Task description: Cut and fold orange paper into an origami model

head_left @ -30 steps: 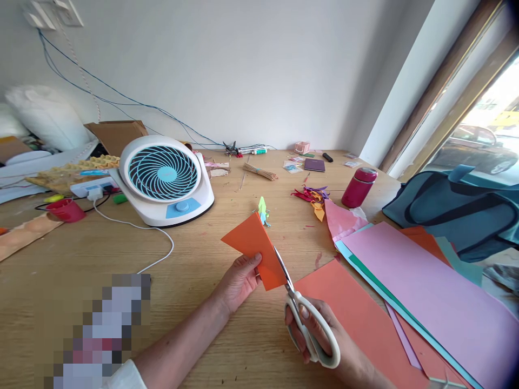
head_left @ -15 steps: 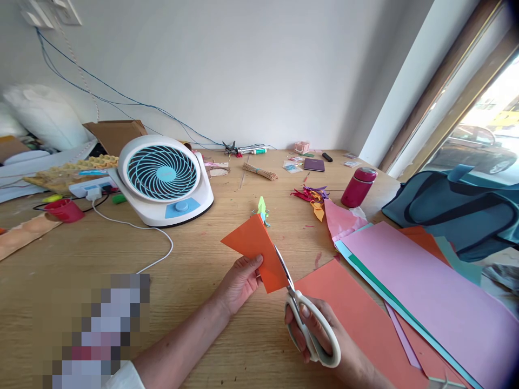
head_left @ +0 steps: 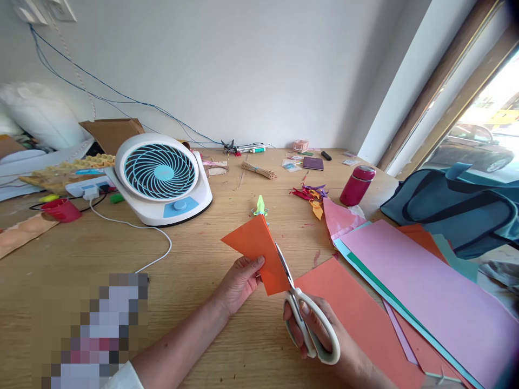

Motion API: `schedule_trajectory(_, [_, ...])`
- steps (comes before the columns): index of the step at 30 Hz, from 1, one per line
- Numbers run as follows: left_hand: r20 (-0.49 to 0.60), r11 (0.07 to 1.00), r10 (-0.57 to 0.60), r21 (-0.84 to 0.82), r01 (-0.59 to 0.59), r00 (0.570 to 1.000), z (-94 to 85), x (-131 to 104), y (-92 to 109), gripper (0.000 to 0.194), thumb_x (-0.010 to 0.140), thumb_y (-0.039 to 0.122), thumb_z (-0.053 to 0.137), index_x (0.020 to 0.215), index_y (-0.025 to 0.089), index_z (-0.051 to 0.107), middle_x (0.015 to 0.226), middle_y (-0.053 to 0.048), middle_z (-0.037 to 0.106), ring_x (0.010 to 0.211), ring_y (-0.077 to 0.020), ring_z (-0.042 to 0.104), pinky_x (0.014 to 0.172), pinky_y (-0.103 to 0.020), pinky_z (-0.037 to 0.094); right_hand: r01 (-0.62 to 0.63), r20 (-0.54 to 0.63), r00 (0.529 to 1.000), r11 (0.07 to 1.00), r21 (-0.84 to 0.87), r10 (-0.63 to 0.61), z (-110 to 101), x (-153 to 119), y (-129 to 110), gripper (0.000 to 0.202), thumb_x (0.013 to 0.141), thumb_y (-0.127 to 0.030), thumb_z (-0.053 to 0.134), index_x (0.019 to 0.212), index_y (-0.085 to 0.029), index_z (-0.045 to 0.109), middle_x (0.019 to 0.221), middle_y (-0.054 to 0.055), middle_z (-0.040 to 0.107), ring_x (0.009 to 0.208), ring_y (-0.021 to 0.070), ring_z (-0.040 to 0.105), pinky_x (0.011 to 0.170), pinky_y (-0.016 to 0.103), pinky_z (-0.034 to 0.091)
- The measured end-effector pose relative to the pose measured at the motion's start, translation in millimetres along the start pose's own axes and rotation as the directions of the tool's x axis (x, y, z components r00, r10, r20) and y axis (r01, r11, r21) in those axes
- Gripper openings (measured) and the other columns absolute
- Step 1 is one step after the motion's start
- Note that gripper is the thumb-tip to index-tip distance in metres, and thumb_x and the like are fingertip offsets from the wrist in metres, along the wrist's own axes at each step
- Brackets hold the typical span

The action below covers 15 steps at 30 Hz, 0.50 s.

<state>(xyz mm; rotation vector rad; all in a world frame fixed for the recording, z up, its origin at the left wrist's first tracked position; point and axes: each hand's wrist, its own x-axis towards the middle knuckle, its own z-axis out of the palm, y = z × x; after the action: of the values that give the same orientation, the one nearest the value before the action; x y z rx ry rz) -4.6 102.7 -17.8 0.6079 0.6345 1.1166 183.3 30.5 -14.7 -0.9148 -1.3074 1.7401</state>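
A folded piece of orange paper (head_left: 259,243) is pinched in my left hand (head_left: 241,281), thumb on top and fingers behind. White-handled scissors (head_left: 312,329) sit in my right hand (head_left: 324,319), thumb and fingers through the loops. Their blades lie along the right edge of the orange paper, pointing up and away from me; whether they are cutting into it I cannot tell. Beyond the paper stands a small light-green folded paper figure (head_left: 260,205). A larger orange-red sheet (head_left: 352,319) lies on the table beneath my right hand.
Coloured sheets (head_left: 421,286) are stacked at the right, near a blue bag (head_left: 450,210) and a dark red flask (head_left: 357,185). Small folded paper pieces (head_left: 311,197) lie behind. At left stand a white fan (head_left: 162,178) with a white cable (head_left: 158,229) and a red cup (head_left: 62,209).
Both hands keep almost the same place. The scissors and the orange paper have shifted only slightly against each other, and the whole view has moved a little.
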Motion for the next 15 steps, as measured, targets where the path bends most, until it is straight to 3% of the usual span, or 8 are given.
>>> schedule_trajectory(15, [0.048,1.0,-0.013,0.013,0.012,0.999,3.9,-3.0,0.0,0.021,0.074,0.03,0.085,0.087,0.016,0.077,0.088,-0.005,0.077,0.08,-0.0166,0.069,0.08,-0.03,0.053,0.003,-0.012,1.0,1.0,0.0,-0.003,0.8,0.8,-1.2,0.057,0.089,-0.072,0.049,0.085,-0.015,0.056,0.054,-0.003,0.05,0.041,0.0077,0.045,0.042,0.021,0.034])
